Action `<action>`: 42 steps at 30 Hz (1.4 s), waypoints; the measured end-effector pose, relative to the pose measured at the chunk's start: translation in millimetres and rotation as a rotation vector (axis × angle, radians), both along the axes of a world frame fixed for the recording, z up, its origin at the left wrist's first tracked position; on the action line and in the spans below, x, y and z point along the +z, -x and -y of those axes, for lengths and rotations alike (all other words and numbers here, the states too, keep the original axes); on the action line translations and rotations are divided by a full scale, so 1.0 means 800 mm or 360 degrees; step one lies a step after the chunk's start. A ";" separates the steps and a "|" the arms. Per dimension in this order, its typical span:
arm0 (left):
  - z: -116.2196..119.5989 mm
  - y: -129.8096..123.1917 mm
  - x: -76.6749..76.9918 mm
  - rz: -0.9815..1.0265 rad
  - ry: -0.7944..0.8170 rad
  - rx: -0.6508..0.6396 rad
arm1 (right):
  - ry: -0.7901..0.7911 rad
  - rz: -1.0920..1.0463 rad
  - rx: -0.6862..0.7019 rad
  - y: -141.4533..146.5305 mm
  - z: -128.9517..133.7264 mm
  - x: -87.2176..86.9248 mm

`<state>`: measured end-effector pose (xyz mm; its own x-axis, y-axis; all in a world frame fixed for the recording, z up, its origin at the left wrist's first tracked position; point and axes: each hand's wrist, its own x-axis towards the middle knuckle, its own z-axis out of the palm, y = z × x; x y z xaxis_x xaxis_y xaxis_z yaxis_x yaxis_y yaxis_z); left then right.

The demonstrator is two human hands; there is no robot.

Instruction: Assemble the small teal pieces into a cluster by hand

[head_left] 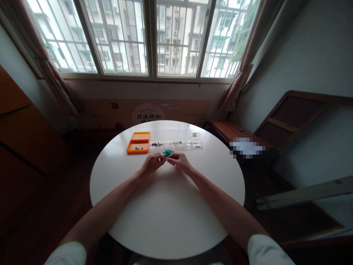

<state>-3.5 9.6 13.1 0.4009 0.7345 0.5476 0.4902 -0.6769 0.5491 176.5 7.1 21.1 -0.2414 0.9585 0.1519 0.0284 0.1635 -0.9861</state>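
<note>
Filling the far left of my view, a brown cabinet (16,154); next to it, a tied curtain (48,79) beside the barred window (150,40). Below the window I log a printed carton panel (176,106). The round white table (165,213) takes the centre. On its far side, leftmost, sits an orange case (131,151), opened flat, a few small blue pieces (139,148) in its nearer half. Joining its right edge, a row of clear compartments (186,146), lids tipped back: dark pieces (157,144) in the first. Just in front, I have the left hand (153,163) with fingers curled and the thumb drawn in near them, its tips at the near edge of a small cluster of pieces (168,152), mostly blue and green. That cluster lies between the hands and the compartments. The right hand (180,162) meets it from the other side, fingers bent, thumb and forefinger nearly together. A speck of green shows between the two sets of fingertips; too small for me to tell which hand grips it, if either. Behind, cream and green bits occupy further compartments. Far right, past the table, a wooden bench (234,129) stands by the wall.
</note>
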 end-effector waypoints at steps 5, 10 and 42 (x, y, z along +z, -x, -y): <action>-0.002 0.001 -0.002 0.0004 0.0000 0.0034 | -0.0147 0.0036 0.0019 0.001 -0.002 -0.001; -0.003 0.001 -0.005 0.0011 -0.0009 0.0028 | -0.0258 0.0124 -0.0007 0.001 -0.005 -0.005; -0.005 0.001 -0.007 0.0019 -0.0016 0.0012 | -0.0594 0.0501 -0.0118 0.000 0.001 -0.002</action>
<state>-4.2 13.7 7.3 0.3890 0.7318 0.5596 0.4886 -0.6789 0.5481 176.5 6.2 19.5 -0.2641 0.8687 0.4190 0.3406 0.4904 -0.8022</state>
